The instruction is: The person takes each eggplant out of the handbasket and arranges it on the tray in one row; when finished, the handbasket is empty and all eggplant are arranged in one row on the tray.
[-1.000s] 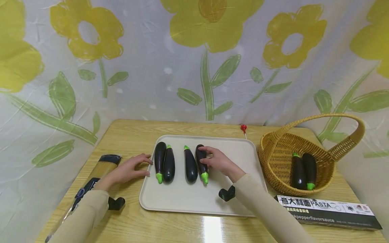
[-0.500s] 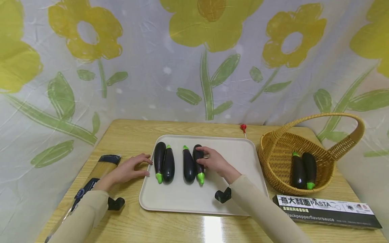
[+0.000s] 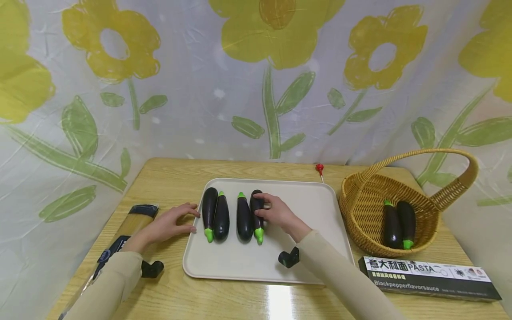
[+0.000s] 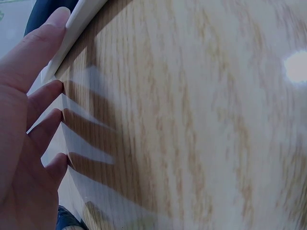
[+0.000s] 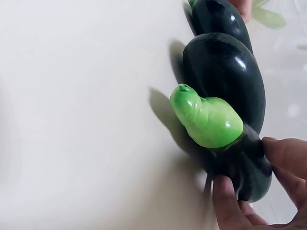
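One wooden table [image 3: 176,182], bearing a pale tray [image 3: 224,266], with a wicker basket [image 3: 356,226] to the right. Left hand [image 3: 170,222] at the tray's left edge, fingers spread, gripping nothing (perhaps for steadying; contact with the rim impossible to tell). Right hand [image 3: 278,212] above the middle, pinching the tray's rightmost eggplant [image 3: 258,222] at mid-body with the fingertips, presumably for control of a smooth body apt to roll. Held eggplant: on the tray, just left of the right palm, close beside a neighbouring eggplant [image 3: 244,218]. Note the green cap [image 5: 211,124], pointing toward the wearer, opposite to the neighbour's, probably for a snug head-to-tail fit.
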